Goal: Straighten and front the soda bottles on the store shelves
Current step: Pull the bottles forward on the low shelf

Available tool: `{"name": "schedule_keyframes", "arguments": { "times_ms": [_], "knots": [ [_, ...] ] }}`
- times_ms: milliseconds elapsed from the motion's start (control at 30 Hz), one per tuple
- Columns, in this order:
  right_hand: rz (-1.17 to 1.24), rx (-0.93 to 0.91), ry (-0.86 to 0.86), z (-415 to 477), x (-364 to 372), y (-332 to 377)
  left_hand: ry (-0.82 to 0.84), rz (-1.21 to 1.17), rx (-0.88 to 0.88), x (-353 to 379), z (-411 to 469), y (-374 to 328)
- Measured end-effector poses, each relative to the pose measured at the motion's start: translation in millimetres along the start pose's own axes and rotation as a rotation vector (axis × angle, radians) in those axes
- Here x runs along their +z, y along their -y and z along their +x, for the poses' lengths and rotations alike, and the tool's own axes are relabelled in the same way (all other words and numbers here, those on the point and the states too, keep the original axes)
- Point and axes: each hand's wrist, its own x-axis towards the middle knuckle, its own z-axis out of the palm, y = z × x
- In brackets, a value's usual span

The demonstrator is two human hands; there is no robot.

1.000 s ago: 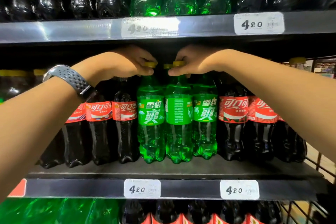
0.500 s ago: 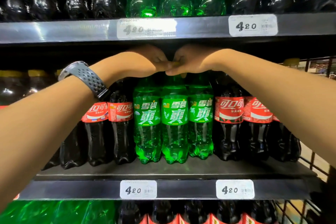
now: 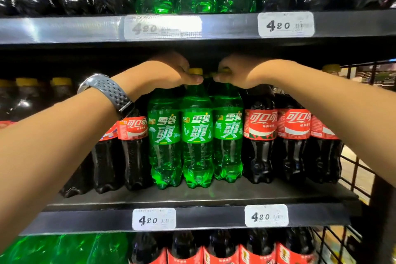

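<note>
Green bottles point(image 3: 196, 135): left hand point(image 3: 169, 73), right hand point(image 3: 233, 73) seemingly gripping caps point(image 3: 195, 70).

Dark metal shelving fills the view from where I stand; the upper shelf point(image 3: 64, 30) has a grey front rail catching hard glare from overhead; that glare washes out the left price tag point(image 3: 162, 27), while the right price tag point(image 3: 286, 24) reads 4 20; deep shadow lies beneath; the middle shelf point(image 3: 214, 196) has a matt black deck and two more white tags point(image 3: 153, 219) on its edge; on the right a black wire grid point(image 3: 356, 174) closes the bay, with pale floor point(image 3: 348, 169) and blurred store racks point(image 3: 383, 77) beyond.
</note>
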Motion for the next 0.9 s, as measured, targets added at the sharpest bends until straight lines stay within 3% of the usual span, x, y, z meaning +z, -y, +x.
{"name": "schedule_keyframes", "arguments": {
  "times_ms": [667, 800, 900],
  "knots": [
    [-0.045, -0.023, -0.026, -6.7, -0.8, 5.2, -0.012, -0.114, 0.026, 0.7, -12.5, -4.9],
    [-0.064, -0.023, -0.035, -4.8, 1.0, 6.0, 0.221, 0.221, -0.044, -5.0, -24.2, -12.6],
    [-0.060, -0.026, -0.040, -4.7, 0.5, 4.8, 0.218, 0.295, -0.089, -3.8, -24.9, -13.6]
  ]
}}
